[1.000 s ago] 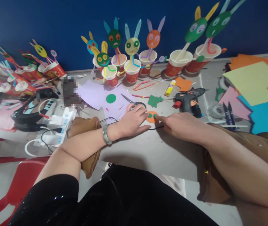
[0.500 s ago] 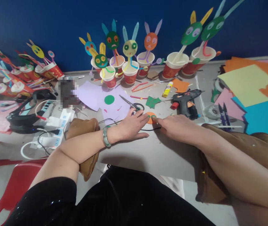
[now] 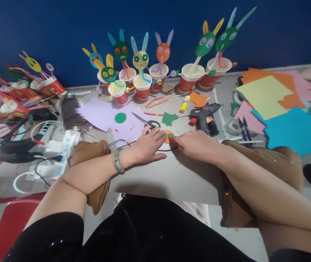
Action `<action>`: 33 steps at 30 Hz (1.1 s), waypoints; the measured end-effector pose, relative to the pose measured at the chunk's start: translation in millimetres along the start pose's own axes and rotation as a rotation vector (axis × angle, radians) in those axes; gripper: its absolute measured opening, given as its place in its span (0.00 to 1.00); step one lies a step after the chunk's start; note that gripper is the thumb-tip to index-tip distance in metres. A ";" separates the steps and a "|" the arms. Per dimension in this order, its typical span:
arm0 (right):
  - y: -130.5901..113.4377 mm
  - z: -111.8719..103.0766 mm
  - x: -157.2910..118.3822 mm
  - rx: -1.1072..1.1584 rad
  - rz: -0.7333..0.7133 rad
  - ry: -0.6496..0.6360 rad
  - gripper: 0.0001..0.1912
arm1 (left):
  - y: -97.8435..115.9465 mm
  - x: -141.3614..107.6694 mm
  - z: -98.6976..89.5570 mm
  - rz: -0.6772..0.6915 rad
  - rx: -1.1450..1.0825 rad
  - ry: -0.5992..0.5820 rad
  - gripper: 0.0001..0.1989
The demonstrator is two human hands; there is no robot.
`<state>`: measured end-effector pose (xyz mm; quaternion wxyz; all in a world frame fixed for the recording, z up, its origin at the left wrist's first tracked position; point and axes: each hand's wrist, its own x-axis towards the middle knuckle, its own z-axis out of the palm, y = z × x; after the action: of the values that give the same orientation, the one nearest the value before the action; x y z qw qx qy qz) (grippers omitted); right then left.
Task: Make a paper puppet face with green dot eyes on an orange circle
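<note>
Two bare hands, the left hand (image 3: 148, 147) and the right hand (image 3: 198, 146), flank a round orange paper disc (image 3: 168, 140) with two green patches (image 3: 171, 134), lying on a grey table (image 3: 184, 176). The left is flat, fingers loosely spread, gripping nothing visible, fingertips at the disc's left edge; the right sets its index finger on the right side, other fingers curled, around what, if anything, I cannot tell. Just beyond are black-handled metal scissors (image 3: 141, 119) and a jagged green paper scrap (image 3: 168, 118), then a tubular yellow glue stick (image 3: 184, 105), then red-and-white paper cups (image 3: 143, 94).
</note>
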<state>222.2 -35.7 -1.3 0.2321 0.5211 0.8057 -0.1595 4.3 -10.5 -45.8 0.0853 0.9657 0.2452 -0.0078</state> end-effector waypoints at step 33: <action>7.5 5.8 3.1 -0.009 0.002 0.044 0.22 | 0.8 0.3 1.0 -0.068 0.053 0.038 0.27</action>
<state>229.2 -33.1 -8.0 0.2167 0.5241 0.8108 -0.1443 5.0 -11.2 -46.7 0.0547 0.9587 0.2793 0.0014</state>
